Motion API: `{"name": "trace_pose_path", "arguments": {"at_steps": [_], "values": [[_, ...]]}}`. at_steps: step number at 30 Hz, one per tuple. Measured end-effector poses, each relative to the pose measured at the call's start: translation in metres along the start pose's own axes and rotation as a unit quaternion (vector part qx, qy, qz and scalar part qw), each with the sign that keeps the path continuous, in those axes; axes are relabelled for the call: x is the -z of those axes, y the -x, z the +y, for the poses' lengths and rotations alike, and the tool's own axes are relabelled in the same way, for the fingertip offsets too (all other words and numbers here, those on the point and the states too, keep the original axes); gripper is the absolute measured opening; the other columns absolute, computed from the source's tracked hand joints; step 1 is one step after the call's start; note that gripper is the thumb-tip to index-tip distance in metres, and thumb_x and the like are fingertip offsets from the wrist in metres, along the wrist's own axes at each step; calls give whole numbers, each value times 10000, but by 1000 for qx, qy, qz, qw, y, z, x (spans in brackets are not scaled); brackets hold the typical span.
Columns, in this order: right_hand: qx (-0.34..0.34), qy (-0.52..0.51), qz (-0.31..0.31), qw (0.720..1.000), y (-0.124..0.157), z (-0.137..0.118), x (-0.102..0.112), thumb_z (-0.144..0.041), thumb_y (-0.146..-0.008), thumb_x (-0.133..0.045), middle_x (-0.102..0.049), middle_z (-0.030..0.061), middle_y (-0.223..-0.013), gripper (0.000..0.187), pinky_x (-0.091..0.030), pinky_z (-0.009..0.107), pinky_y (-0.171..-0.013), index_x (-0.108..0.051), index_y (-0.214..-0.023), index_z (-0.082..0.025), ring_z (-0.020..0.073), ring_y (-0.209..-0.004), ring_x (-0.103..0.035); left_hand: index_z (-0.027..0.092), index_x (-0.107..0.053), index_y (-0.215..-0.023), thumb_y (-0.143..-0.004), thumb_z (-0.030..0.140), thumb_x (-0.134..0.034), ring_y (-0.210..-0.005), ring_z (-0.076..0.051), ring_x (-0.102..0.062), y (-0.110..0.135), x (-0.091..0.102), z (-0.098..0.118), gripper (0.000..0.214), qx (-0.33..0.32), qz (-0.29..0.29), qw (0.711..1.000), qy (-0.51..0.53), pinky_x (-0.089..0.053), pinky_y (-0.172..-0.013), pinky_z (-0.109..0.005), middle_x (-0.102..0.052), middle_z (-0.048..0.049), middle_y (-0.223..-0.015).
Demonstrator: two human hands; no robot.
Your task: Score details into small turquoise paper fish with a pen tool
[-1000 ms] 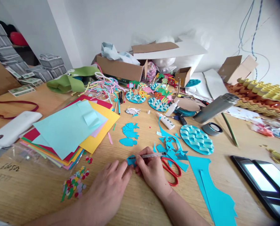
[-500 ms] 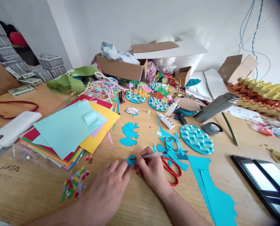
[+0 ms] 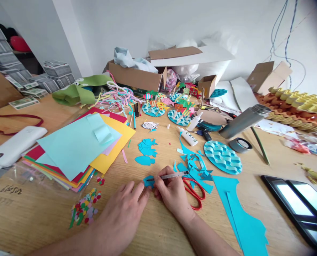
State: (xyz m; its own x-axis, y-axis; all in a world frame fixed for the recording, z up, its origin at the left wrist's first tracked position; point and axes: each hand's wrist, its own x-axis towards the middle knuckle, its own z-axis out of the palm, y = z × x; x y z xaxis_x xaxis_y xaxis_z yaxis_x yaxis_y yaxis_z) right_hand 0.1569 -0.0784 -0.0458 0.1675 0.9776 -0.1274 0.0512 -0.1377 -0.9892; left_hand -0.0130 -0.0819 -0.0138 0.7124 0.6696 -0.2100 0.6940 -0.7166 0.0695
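My right hand (image 3: 171, 190) is closed round a clear-barrelled pen (image 3: 175, 175), its tip resting on a small blue paper cut-out (image 3: 147, 181). With bent fingertips and thumb, my left hand (image 3: 127, 209) holds the left and lower edge of that cut-out against the table. Both hands cover part of it, so its full outline is hidden. Just beyond lie a plain blue paper fish (image 3: 143, 160) and blue paper fish with drawn lines (image 3: 147, 146). Red-handled scissors (image 3: 197, 193) lie right of my right hand, their blades hidden under blue paper scraps (image 3: 195, 167).
Coloured paper sheets (image 3: 75, 145) and paper dots (image 3: 86, 208) lie left. A large blue paper offcut (image 3: 243, 217), wavy blue disc (image 3: 222, 157), steel flask (image 3: 245, 121) and black-framed device (image 3: 294, 202) are right. Glue bottles (image 3: 189, 137) and decorated discs (image 3: 153, 110) are farther back.
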Motion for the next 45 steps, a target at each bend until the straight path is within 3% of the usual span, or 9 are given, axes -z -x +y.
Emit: {"name": "trace_pose_path", "arguments": {"at_steps": [45], "values": [[7,12,-6,1000,0,1,1,-267,-833,-625,-543,-70,-449,200,-382,182,-360,-460,-724,-238,108,-353,-506,183,-539,-1342,-883,9,-383,-1042,-279,-567,1,0,0,515,-2,0,1000,7,-545,-899,-487,-587,-107,-1200]]}}
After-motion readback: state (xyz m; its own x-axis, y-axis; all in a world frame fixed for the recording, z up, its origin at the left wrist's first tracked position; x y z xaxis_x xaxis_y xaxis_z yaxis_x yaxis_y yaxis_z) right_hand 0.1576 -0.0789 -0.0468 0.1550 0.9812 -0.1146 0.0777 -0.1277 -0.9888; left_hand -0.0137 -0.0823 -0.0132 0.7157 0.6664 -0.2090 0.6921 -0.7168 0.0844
